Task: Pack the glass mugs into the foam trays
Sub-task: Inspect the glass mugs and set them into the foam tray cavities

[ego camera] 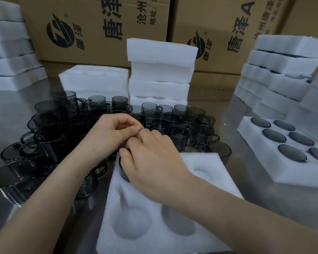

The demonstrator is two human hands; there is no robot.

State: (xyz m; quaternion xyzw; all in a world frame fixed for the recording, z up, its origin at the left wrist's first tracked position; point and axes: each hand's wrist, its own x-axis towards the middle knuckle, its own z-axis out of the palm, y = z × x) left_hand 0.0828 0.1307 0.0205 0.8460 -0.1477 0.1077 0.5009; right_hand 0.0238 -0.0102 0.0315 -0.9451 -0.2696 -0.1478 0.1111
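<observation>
Steel table [9,114], with loose mugs [180,121] crowded rim to rim just behind and left of the foam tray [206,173] I am filling. A filled tray [253,149] lies well apart at right. One mug [124,173] sits partly in the far-left pocket under my right hand [154,162], whose curled fingers and thumb grip its rim. My left hand [116,132] is curled, thumb against fingertips; what it pinches I cannot tell. Likely hazards: a tilted mug jams and tears the foam; pressing slides the light tray into neighbouring glass; my left forearm, passing over the loose mugs, topples one.
</observation>
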